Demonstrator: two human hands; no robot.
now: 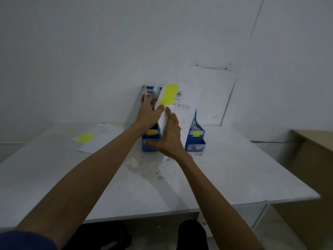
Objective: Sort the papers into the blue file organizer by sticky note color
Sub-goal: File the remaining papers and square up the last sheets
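Observation:
The blue file organizer stands against the wall at the back of the table, with small yellow labels on its front compartments. A white paper bearing a large yellow sticky note stands upright over the organizer's middle. My left hand pinches the paper's left edge just below the note. My right hand lies flat against the paper's lower part with straight fingers. Which compartment the paper sits in is hidden by my hands.
A small stack of papers with a yellow sticky note lies on the white table to the left. A beige cabinet stands at the right. Dirt marks spot the table in front of the organizer.

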